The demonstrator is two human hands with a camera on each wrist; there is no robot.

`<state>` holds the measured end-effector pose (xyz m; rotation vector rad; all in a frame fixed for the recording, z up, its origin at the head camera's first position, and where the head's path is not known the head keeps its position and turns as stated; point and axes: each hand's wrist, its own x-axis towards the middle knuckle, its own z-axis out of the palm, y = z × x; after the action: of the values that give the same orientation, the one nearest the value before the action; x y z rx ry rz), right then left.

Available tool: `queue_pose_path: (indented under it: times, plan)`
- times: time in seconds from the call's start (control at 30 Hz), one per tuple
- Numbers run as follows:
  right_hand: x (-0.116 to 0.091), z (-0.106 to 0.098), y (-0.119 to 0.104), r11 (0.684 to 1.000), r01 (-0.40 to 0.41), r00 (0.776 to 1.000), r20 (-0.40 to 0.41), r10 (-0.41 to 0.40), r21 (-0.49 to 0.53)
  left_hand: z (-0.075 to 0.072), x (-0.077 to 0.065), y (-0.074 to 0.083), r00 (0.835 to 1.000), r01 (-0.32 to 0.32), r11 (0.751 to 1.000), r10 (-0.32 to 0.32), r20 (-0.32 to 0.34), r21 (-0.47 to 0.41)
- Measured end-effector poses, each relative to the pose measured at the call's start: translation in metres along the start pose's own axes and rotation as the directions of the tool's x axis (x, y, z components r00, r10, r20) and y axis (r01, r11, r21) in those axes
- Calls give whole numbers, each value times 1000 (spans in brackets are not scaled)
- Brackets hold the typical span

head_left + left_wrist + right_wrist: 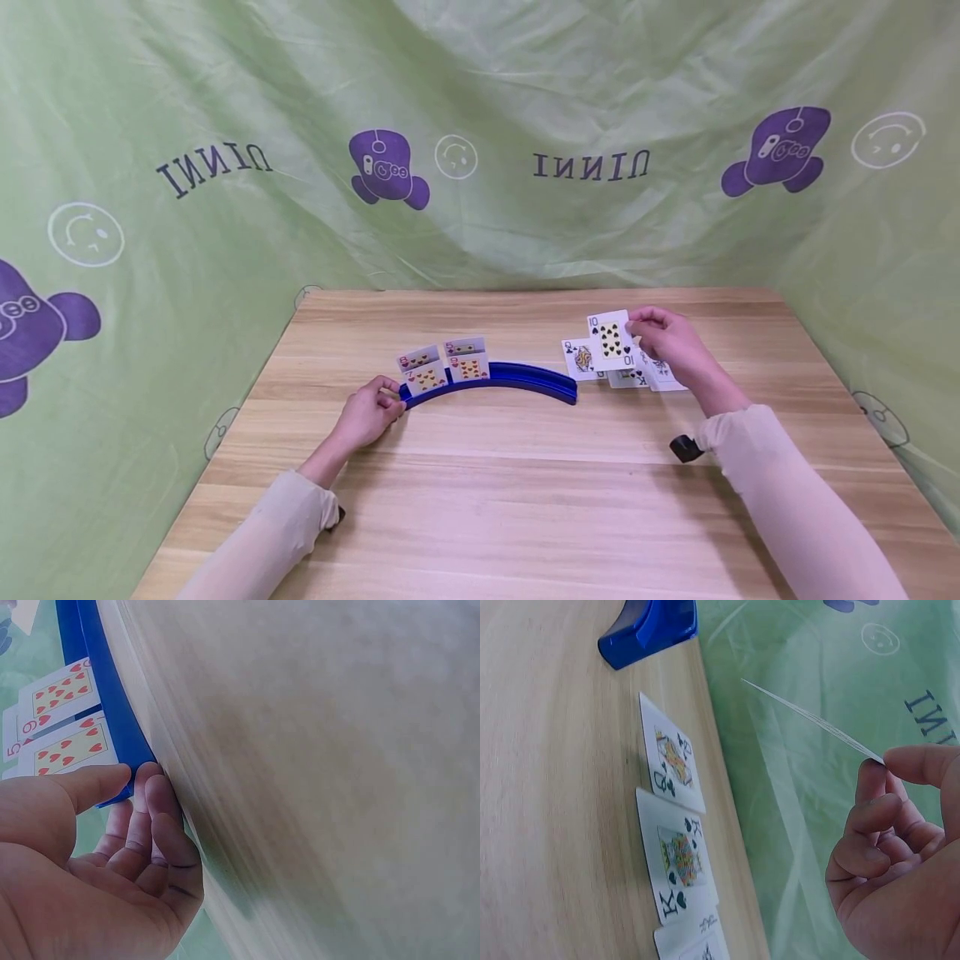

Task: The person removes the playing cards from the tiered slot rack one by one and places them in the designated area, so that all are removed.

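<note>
A curved blue card holder [536, 379] lies on the table, and my left hand [367, 412] pinches its left end between thumb and fingers. In its slots stand a seven of hearts [426, 379] and a nine of hearts [469, 367], with a red eight [408, 361] and a red five [463, 345] behind them. My right hand [667, 340] pinches a ten of spades [611, 342] by its right edge, raised over the loose cards. In the right wrist view this card appears nearly edge-on.
Flat on the table right of the holder lie a queen of clubs [671, 757], a king of spades [679, 859] and another face card [697, 941], partly overlapping. The wooden table [510, 500] meets a green printed cloth [510, 233] at the back and sides.
</note>
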<state>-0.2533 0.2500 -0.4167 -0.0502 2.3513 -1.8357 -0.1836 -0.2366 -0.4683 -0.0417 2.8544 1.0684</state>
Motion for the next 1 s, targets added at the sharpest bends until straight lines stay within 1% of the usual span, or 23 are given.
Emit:
queue_pose_path:
  times: [0.27, 0.6, 1.0]
  plan:
    - [-3, -14, 4, 999, -40, 999, -16, 39, -17, 0, 0, -1, 1000, 8, 1000, -8, 4, -7]
    - [-4, -28, 10, 997, -57, 998, -41, 55, -59, 0, 0, -1, 1000, 14, 1000, -14, 4, -8]
    - [-4, -43, 18, 995, -84, 994, -72, 79, -61, 1, 0, 0, 1000, 7, 1000, -7, 0, -6]
